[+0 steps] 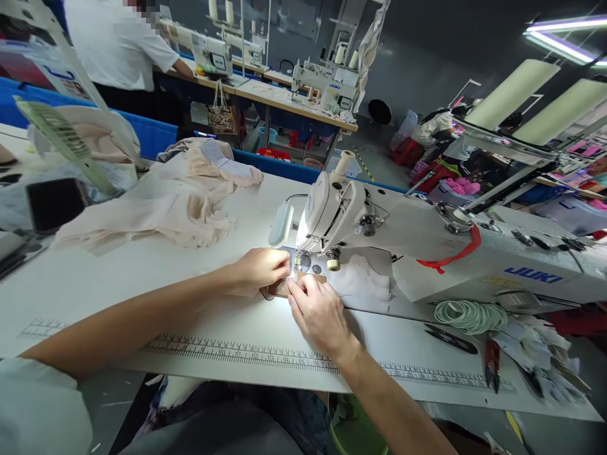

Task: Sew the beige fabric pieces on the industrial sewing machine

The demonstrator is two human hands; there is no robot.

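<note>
The left hand (265,268) is curled nearly closed, the right hand (320,313) loosely bent, both by the sewing machine (327,208); their grip I can't make out. Sheer, rumpled white cloth (363,278) lies on its bed near them. Beyond, a translucent bin (448,200) holds pink pieces (461,186).

Dark grey wall (436,50), glowing tube light (569,25), wood-edged table (270,95), grey floor (383,158).

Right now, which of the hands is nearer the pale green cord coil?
Right. The right hand lies left of the cord coil; the left hand is farther left.
</note>
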